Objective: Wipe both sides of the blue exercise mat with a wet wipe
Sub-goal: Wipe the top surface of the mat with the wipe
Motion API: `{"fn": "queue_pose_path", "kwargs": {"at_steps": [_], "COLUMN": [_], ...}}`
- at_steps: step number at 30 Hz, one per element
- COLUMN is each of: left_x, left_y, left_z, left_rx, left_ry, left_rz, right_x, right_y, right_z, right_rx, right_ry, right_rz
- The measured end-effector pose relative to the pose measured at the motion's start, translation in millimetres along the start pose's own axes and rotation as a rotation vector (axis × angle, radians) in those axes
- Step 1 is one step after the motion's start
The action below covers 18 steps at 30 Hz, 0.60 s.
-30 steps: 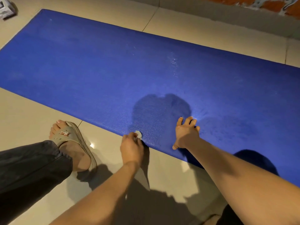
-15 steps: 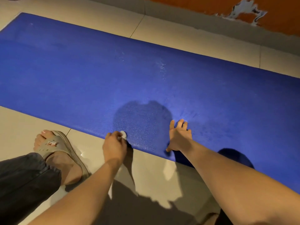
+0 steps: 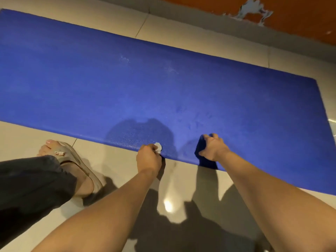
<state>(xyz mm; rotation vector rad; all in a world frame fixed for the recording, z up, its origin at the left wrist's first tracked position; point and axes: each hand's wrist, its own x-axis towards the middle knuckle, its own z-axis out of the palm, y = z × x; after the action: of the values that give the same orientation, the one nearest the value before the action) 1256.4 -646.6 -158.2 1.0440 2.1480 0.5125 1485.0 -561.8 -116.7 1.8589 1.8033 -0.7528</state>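
Your left hand (image 3: 149, 158) pinches the balled wet wipe (image 3: 158, 147) at the mat's (image 3: 163, 88) near edge; your right hand (image 3: 213, 148) grips that edge. Risk: mat may slide on the glossy floor (image 3: 27, 135).

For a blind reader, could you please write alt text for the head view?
A left hand pinches a white wet wipe at the near edge of a blue exercise mat on tiled floor; the right hand rests on the mat, fingers curled.

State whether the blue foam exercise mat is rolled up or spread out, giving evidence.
Spread out: the blue foam exercise mat lies flat on the pale tiled floor, both long edges showing.
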Motion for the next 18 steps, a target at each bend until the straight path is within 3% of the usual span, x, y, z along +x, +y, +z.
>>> {"fn": "queue_pose_path", "kwargs": {"at_steps": [5,13,18], "left_x": [-7,-58,-91], "left_y": [-3,57,86], "left_z": [19,78,118], "left_rx": [0.061,-0.061,0.010], "left_ry": [0.050,-0.018,-0.185], "left_rz": [0.057,0.064,0.245], "right_x": [0,-5,-7], "right_y": [58,87,94], "right_z": [25,25,20], "right_rx": [0.112,0.079,0.017], "right_ry": [0.104,-0.058,-0.079], "right_rz": [0.178,0.026,-0.019]}}
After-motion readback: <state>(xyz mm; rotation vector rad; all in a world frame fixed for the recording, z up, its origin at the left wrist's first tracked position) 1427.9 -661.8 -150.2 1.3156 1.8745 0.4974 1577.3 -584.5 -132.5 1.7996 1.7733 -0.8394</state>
